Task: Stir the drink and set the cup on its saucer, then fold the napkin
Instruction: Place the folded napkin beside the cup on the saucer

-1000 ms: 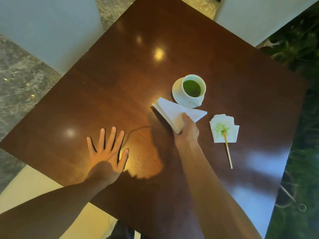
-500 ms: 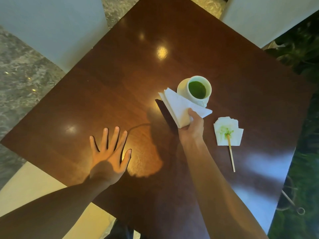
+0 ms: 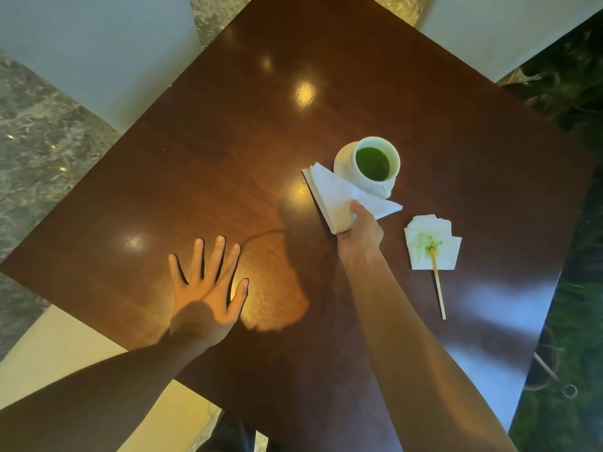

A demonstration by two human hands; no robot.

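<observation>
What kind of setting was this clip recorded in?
Probably a café or lounge seating area. A polished dark wooden table holds a white cup of green drink on a saucer, pale upholstered chairs surround it, and the floor looks like marble.

Glossy dark wooden table (image 3: 228, 151), pale chairs (image 3: 98, 50), marble floor (image 3: 42, 148).
</observation>
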